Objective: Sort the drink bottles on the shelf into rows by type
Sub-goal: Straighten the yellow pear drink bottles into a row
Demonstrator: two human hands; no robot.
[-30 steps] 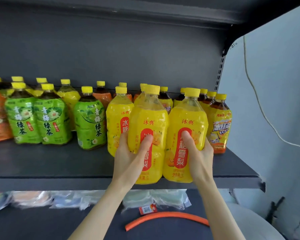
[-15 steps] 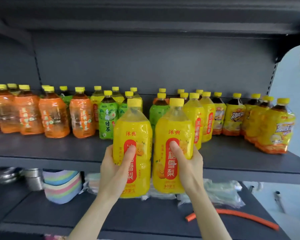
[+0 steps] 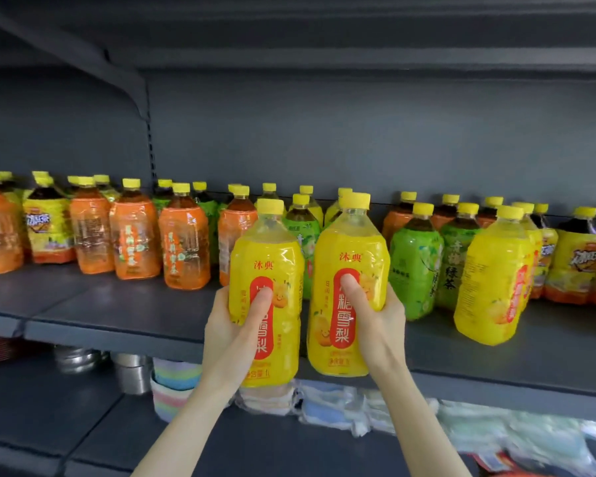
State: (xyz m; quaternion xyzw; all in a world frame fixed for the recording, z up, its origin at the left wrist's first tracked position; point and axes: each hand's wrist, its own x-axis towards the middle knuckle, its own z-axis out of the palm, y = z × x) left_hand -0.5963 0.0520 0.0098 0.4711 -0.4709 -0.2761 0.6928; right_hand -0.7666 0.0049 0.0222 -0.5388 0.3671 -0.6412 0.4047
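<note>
Left hand (image 3: pixel 234 335) grips left yellow bottle (image 3: pixel 272 266), thumb across red label. Right hand (image 3: pixel 375 325) grips right yellow bottle (image 3: pixel 351 246), thumb on label too. Both bottles upright, side by side, narrow gap between, bases down at front edge of shelf (image 3: pixel 117 315). Behind on shelf: orange bottles (image 3: pixel 183 246) to left, green bottles (image 3: pixel 415 266) to right, third yellow bottle (image 3: pixel 492 277) standing beyond them. Lower shelf: metal bowls (image 3: pixel 80 359), striped cups (image 3: pixel 172 383), plastic packets (image 3: pixel 341 404).

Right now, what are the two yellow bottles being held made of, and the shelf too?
The left bottle and the right bottle look like clear, glossy plastic. Their necks are see-through, and light glints off the tight yellow wrap labels. The shelf is probably painted metal. It is dark grey and dull, with a thin folded front edge.
</note>
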